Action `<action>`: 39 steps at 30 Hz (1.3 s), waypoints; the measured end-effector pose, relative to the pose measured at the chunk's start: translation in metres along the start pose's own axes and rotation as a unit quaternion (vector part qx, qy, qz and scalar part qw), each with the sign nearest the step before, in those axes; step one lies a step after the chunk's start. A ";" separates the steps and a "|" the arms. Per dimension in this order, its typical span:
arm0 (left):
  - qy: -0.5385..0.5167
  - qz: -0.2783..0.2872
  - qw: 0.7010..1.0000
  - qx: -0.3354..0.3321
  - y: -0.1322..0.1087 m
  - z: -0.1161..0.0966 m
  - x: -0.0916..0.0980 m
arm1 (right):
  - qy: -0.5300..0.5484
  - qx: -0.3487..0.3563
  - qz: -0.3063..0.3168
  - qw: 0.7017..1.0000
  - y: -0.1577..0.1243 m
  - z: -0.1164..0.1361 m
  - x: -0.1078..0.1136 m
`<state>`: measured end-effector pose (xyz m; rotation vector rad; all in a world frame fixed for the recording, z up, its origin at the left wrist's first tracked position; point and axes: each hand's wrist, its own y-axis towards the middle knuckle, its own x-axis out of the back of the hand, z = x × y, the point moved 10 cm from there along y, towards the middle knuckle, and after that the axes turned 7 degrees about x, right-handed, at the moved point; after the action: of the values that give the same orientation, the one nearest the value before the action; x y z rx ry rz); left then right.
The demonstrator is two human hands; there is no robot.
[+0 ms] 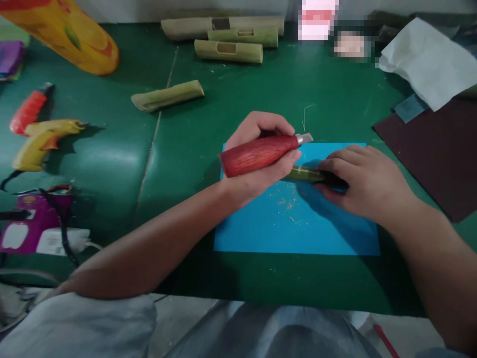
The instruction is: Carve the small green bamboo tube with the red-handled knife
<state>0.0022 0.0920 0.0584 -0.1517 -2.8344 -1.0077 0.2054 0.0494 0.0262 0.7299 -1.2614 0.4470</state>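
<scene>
My left hand (257, 171) is closed around a red wooden-handled carving tool (261, 153), its short metal blade pointing right. My right hand (365, 181) grips a green bamboo piece (307, 174), which lies across the back half of a blue sheet (261, 228). The bamboo's left end reaches to my left thumb; its right part is hidden under my right hand. Small pale shavings (288, 203) are scattered on the blue sheet in front of the bamboo.
On the green table (186, 144) lie a loose bamboo piece (169, 95), several cut bamboo tubes at the back, a yellow glue gun (48, 141) and purple power strip (40, 219) at left, an orange bottle (74, 37), dark sheet (436, 154) and white paper (428, 59) at right.
</scene>
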 end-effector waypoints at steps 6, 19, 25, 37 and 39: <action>0.005 0.084 0.992 0.093 -0.004 0.008 -0.008 | 0.000 -0.013 -0.032 0.999 0.005 0.022 -0.002; 0.084 0.189 0.968 0.146 -0.006 0.019 -0.016 | 0.045 -0.019 -0.093 0.994 0.010 0.044 -0.013; 0.103 0.207 0.960 0.156 -0.008 0.017 -0.015 | 0.044 -0.003 -0.104 0.994 0.009 0.045 -0.010; 0.117 0.211 0.958 0.156 -0.011 0.022 -0.014 | 0.050 -0.023 -0.073 0.996 0.009 0.043 -0.012; 0.125 0.216 0.954 0.165 -0.010 0.022 -0.015 | 0.045 -0.018 -0.074 0.996 0.010 0.044 -0.011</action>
<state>0.0137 0.0975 0.0323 -0.5366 -2.5249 -0.4233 0.1655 0.0258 0.0236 0.7588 -1.1207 0.3319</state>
